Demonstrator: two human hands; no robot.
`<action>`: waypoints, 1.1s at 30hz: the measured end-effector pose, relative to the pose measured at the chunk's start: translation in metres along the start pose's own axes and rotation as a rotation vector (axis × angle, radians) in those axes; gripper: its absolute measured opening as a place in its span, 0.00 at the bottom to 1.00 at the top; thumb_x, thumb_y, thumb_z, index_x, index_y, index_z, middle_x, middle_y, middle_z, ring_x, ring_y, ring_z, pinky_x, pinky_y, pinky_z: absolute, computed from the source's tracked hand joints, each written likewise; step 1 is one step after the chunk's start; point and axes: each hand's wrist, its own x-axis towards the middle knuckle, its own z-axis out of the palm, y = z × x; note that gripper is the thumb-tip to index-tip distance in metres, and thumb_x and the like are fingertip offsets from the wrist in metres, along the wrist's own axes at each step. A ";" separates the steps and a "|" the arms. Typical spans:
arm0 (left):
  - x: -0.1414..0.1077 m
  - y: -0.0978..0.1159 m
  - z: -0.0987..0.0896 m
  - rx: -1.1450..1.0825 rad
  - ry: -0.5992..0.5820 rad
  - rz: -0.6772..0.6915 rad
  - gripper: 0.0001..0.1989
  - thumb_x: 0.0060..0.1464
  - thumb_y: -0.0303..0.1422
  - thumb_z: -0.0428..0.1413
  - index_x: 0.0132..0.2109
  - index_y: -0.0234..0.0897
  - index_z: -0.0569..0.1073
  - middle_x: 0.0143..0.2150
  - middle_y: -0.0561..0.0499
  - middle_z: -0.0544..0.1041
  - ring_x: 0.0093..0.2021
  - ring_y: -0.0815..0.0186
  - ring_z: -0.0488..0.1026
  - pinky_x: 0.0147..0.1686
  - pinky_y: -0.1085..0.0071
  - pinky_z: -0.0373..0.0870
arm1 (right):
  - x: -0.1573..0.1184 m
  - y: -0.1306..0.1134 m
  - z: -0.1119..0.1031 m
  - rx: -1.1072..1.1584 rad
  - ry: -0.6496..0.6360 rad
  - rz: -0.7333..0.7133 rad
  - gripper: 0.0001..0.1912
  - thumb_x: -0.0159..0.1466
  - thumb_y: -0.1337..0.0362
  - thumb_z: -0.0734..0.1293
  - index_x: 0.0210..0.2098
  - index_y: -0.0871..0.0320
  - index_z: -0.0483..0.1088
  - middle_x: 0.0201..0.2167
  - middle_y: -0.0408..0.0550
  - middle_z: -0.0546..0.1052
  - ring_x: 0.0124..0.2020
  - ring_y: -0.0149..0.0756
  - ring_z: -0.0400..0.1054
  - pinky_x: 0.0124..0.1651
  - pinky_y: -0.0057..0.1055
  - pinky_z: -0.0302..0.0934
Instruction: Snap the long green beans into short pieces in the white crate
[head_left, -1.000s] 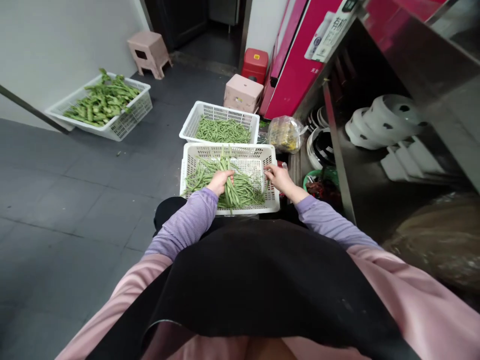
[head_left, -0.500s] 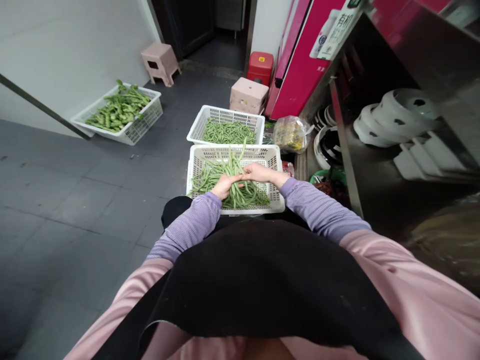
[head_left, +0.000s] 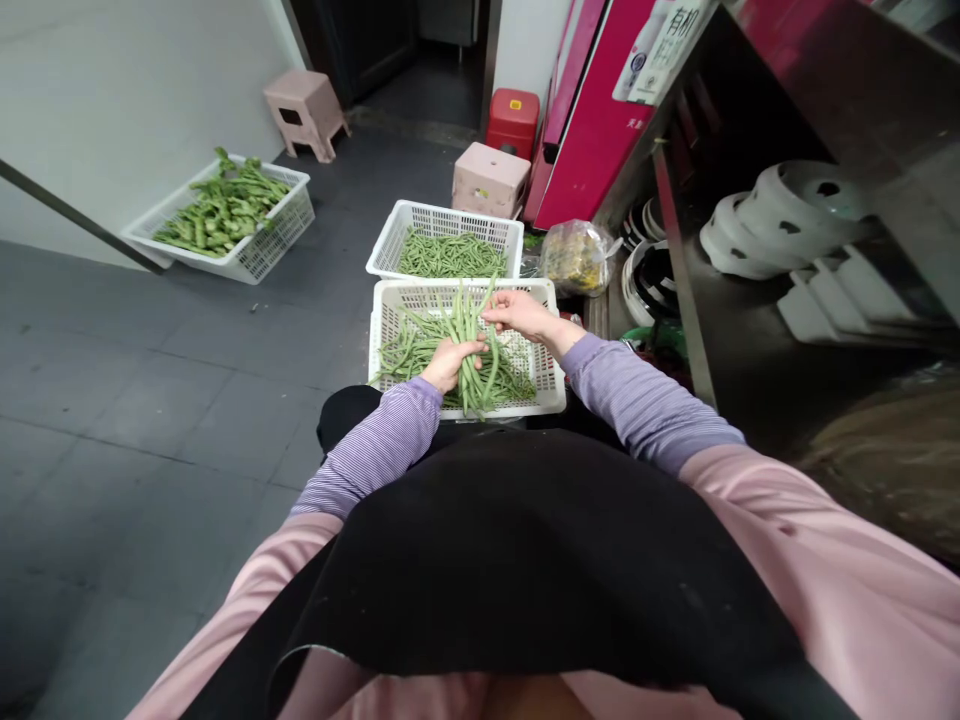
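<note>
A bunch of long green beans (head_left: 466, 325) stands roughly upright in my left hand (head_left: 450, 364), whose fingers are wrapped round it. My right hand (head_left: 517, 314) is closed in a pinch at the upper right of the bunch, on a green bean by the look of it; the fingertips are too small to make out fully. Both hands are over the near white basket (head_left: 559, 385), where more green beans lie loose on the bottom. Touching its far side, a second white basket (head_left: 382, 238) holds shorter green bean pieces (head_left: 450, 254).
Away to the left, a white basket (head_left: 251, 262) of leafy green stalks sits on the floor. Pink stools (head_left: 491, 178) stand farther back. On the right are a tied plastic bag (head_left: 576, 258) and a metal shelf (head_left: 694, 290) with white dishes.
My right hand has moved up and slightly away from my left hand, toward the upper part of the bunch. The whole view has shifted a little. My left hand keeps its grip.
</note>
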 end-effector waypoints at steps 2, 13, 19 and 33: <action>0.001 -0.002 0.004 -0.029 -0.026 0.004 0.14 0.40 0.28 0.65 0.37 0.30 0.74 0.24 0.52 0.76 0.17 0.73 0.69 0.17 0.75 0.65 | 0.008 -0.002 0.013 -0.007 0.034 -0.057 0.13 0.58 0.65 0.73 0.28 0.58 0.64 0.19 0.39 0.67 0.21 0.27 0.61 0.25 0.25 0.61; 0.025 0.038 -0.028 -0.267 0.188 0.139 0.09 0.42 0.30 0.63 0.31 0.32 0.71 0.19 0.56 0.71 0.17 0.73 0.67 0.23 0.73 0.70 | -0.028 0.019 0.015 -0.322 0.070 0.146 0.14 0.60 0.56 0.68 0.30 0.62 0.71 0.23 0.42 0.69 0.19 0.25 0.55 0.23 0.26 0.51; 0.025 0.038 -0.025 -0.256 0.193 0.221 0.11 0.40 0.29 0.65 0.32 0.31 0.72 0.22 0.54 0.73 0.18 0.73 0.68 0.21 0.75 0.69 | -0.061 0.049 0.025 0.070 -0.116 0.192 0.19 0.56 0.48 0.69 0.30 0.60 0.71 0.18 0.37 0.61 0.16 0.24 0.48 0.20 0.25 0.44; 0.014 0.029 -0.014 -0.149 0.090 0.141 0.12 0.40 0.33 0.65 0.31 0.30 0.73 0.19 0.53 0.72 0.18 0.70 0.69 0.21 0.73 0.70 | -0.028 0.057 0.015 -0.374 0.116 0.000 0.16 0.66 0.60 0.60 0.48 0.60 0.72 0.39 0.52 0.75 0.38 0.37 0.69 0.43 0.35 0.64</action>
